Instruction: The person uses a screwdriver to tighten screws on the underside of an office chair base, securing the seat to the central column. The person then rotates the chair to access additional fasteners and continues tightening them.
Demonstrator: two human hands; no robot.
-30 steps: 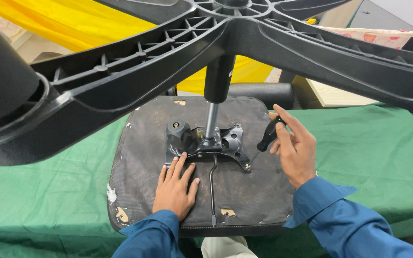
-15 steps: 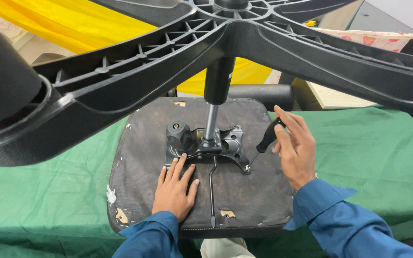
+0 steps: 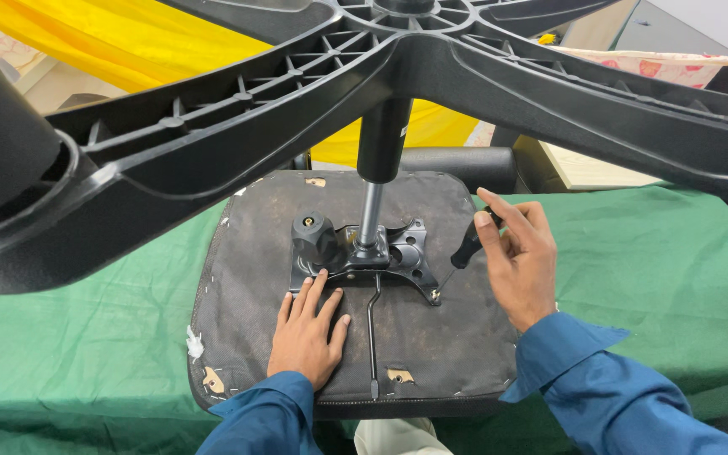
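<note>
An office chair lies upside down, its worn black seat underside [image 3: 254, 244] resting on a green cloth. My left hand [image 3: 307, 330] lies flat on the seat, fingers spread, just below the black metal mechanism plate [image 3: 402, 253] and its round knob [image 3: 313, 236]. My right hand [image 3: 520, 257] grips a black-handled tool [image 3: 468, 247] whose thin shaft points at the right corner of the plate. The gas column [image 3: 374, 181] rises from the plate to the black star base [image 3: 398, 59] filling the top of the view. A thin lever rod [image 3: 372, 337] runs toward me between my hands.
The green cloth [image 3: 676, 278] covers the table on both sides of the seat. Yellow fabric [image 3: 111, 42] hangs behind at the upper left. A black armrest [image 3: 457, 164] sits behind the seat, and a pale wooden board [image 3: 587, 168] lies at the back right.
My right hand has shifted slightly on the tool handle, its fingers spreading a little. My left hand and the chair have stayed put.
</note>
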